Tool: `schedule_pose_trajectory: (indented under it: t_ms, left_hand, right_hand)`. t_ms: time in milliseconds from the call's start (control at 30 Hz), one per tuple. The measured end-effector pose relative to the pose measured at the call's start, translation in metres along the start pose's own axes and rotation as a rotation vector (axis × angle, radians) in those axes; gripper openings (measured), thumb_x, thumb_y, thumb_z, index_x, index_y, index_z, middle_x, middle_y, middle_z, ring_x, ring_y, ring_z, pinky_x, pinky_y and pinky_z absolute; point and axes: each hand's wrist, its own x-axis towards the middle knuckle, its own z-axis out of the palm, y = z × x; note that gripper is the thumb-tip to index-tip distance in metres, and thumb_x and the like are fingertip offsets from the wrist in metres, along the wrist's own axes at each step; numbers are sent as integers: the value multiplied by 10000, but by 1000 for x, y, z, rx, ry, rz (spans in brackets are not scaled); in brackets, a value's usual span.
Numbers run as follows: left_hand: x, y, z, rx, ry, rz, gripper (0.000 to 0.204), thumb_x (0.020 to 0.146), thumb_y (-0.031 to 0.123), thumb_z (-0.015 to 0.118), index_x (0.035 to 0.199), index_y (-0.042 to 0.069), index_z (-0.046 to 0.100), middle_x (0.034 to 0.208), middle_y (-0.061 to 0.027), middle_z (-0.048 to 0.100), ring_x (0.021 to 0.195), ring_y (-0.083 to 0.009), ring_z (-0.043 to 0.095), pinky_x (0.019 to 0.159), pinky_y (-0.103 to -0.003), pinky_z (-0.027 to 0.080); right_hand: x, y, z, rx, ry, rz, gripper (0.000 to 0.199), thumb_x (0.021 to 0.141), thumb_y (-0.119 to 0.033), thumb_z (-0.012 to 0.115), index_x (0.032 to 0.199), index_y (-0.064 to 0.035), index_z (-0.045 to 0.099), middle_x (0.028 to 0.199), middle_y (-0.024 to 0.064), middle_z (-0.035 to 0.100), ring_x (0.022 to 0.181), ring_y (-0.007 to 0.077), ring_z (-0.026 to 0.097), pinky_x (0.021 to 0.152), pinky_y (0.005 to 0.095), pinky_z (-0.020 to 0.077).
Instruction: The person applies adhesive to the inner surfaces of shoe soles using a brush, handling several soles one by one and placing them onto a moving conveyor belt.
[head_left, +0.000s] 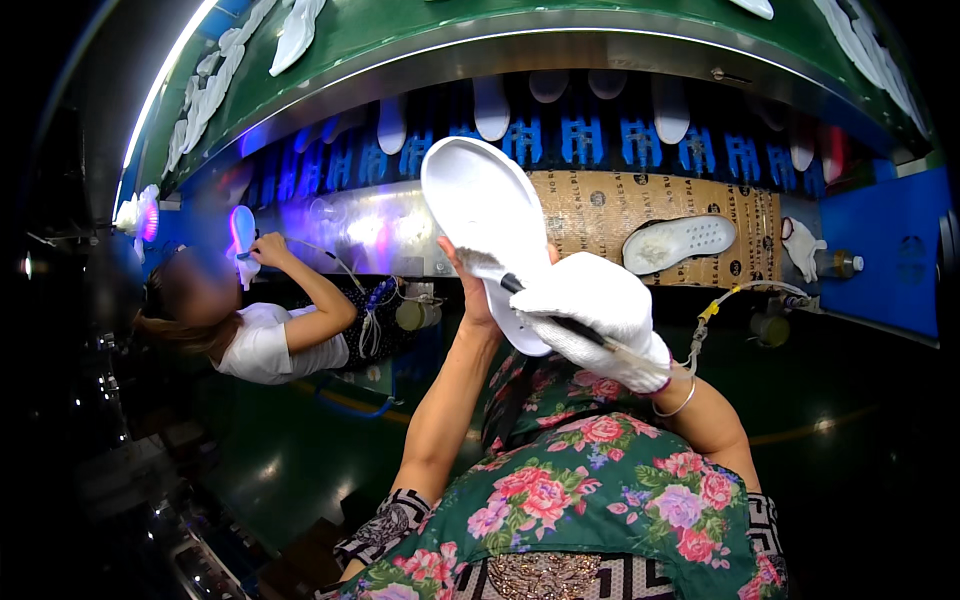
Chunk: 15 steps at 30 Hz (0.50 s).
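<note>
A white shoe sole (pixel 483 190) is held up in front of me, its hollow inner side facing up and a greyish patch near its middle. My left hand (pixel 477 297), bare, grips it from below and the left, fingers partly hidden behind it. In a white knit glove, my right hand (pixel 592 306) is closed around a slim black brush-like tool (pixel 582 330). The tool's tip lies over the sole's narrow middle; whether it touches cannot be made out. A clear tube (pixel 690 352) runs from the gloved hand toward the right.
Another white sole (pixel 680 243) lies on the cardboard-covered bench (pixel 585 200). Beyond it, blue holders (pixel 582 140) form a row, with soles above. A white glove (pixel 800 250) and a bottle (pixel 840 264) sit at right. At left, a co-worker (pixel 290 335) handles a violet-lit sole (pixel 243 232).
</note>
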Motion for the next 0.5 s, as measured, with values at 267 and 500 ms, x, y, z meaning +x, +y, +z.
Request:
schedule_pose_trajectory:
  t_ms: [267,500]
  left_hand:
    - [9,12,0,-138,-127,48,1201,655,1002,234,1266,-6,464,973,-192,617,825,-312,640,701,-441,553]
    - [12,12,-23,-144,-110,55,1196,577,1021,328,1194,17,530,924,-188,616,795,-345,632,649,-468,542]
  right_hand:
    - [4,6,12,-119,-6,-125,273,727,-41,776,994,-90,747,933,82,727,815,250,690,717,329,538]
    - [9,9,13,109,38,85,245,727,-33,773,966,-75,742,890,78,726,809,228,697,728,323,544]
